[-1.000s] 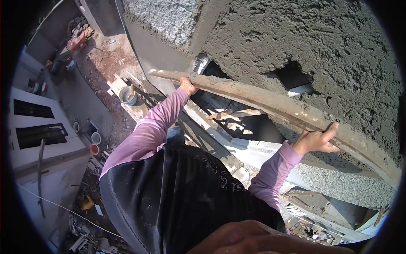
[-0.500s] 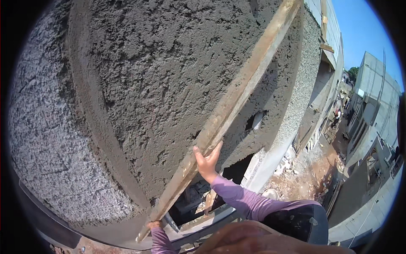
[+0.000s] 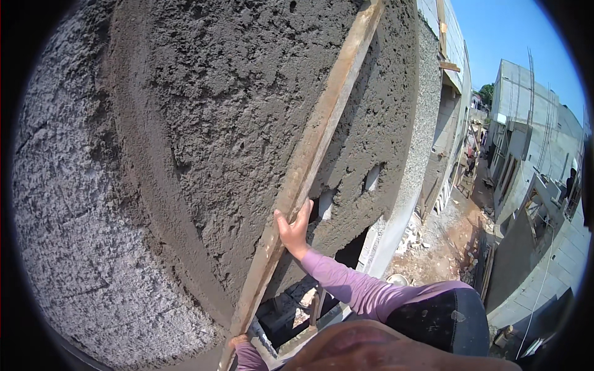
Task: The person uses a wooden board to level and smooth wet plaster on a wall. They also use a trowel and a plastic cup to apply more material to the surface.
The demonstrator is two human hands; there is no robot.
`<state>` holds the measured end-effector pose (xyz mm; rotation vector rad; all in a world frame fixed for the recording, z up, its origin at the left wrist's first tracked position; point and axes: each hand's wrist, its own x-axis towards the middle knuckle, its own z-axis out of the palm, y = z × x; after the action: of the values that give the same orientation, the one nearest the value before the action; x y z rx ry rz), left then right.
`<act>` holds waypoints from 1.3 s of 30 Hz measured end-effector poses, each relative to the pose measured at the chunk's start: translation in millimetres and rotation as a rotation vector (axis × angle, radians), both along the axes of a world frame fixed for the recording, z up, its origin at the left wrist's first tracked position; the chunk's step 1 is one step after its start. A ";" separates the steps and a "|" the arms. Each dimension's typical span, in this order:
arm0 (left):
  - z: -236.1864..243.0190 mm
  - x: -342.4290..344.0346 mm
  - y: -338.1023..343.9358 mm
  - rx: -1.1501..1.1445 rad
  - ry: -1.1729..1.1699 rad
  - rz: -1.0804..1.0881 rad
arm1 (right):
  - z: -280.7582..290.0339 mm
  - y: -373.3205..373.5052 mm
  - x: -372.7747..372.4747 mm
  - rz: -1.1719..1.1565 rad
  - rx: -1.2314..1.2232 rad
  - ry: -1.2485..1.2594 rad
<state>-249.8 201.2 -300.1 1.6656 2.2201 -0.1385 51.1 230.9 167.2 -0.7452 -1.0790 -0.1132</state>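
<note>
A long straight wooden screed board [image 3: 309, 157] lies slantwise against a wall of rough wet grey mortar [image 3: 229, 93]. My right hand [image 3: 294, 232] grips its edge around mid-length, thumb on the near face and the fingers partly hidden behind it. Close to the board's bottom end, my left hand [image 3: 238, 341] is closed round it, with most of its fingers out of sight. Smoother mortar bands run down the wall left and right of the rough area.
Below the mortar is a dark opening [image 3: 297, 312] with timber inside. Two small holes [image 3: 372, 177] pierce the wall right of the board. Pale stippled wall [image 3: 80, 235] fills the left. Far below on the right runs a dirt lane [image 3: 445, 241] with rubble, beside unfinished block buildings [image 3: 526, 136].
The board stands steeper, its upper part shifted left across the mortar, and uncovers another hole on its right. My right hand has moved slightly left with it. The view has also turned.
</note>
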 end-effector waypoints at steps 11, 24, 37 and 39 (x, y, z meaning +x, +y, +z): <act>-4.7 18.8 6.3 -0.027 0.083 0.011 | -5.2 -12.0 -8.5 -0.393 -0.057 -0.341; 101.6 93.6 52.6 -0.016 0.134 -0.011 | 219.1 14.8 95.8 -0.281 0.088 -0.239; 196.4 198.2 56.9 -0.143 -0.539 -0.070 | 220.5 19.4 234.3 -0.505 -0.031 -0.147; 173.3 190.7 58.9 -0.205 -0.044 -0.433 | 175.9 15.8 249.6 -0.616 -0.054 -0.191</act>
<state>-59.2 260.1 -126.8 1.9788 1.7172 -0.4193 300.8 246.7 343.0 -1.1150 -1.0019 -0.6932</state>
